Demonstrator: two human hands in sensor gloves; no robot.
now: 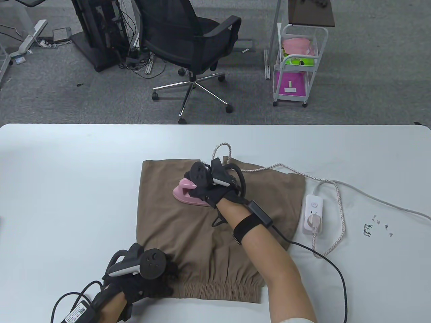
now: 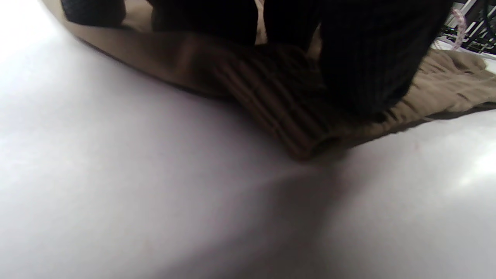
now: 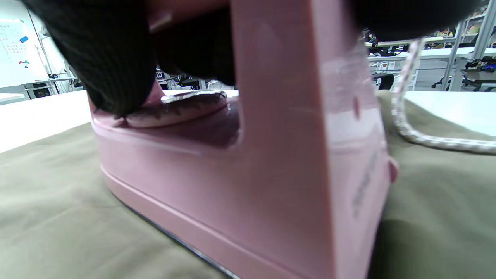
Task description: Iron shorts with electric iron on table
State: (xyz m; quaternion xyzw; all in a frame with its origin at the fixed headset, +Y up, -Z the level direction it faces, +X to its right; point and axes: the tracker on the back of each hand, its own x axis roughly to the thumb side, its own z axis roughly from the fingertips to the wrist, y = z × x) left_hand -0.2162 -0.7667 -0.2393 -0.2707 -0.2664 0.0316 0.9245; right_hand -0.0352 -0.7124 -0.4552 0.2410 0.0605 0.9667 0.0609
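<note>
Brown shorts (image 1: 215, 228) lay flat mid-bench (image 1: 67, 175), elastic waistband (image 1: 219, 291) at the near edge, leg hems at the far side, so the long axis ran roughly near-to-far.

Pink iron (image 1: 188, 195) sat soleplate-down on the upper part of the shorts. Its nose pointed to the table view's left, heel to the right; long axis ran crosswise to the shorts. Braided cord (image 1: 340, 215) left the heel end, looped over the far hem and ran right to a white power strip (image 1: 313, 215) just beside the shorts, plug seated.

Right hand (image 1: 208, 188) gripped the iron's handle, fingers (image 3: 112, 58) wrapped over it.

Left hand (image 1: 141, 279) pressed down on the waistband's near-left corner, fingers (image 2: 364, 58) resting on the ribbed elastic; whether they were pinching the fabric, cannot tell.
</note>
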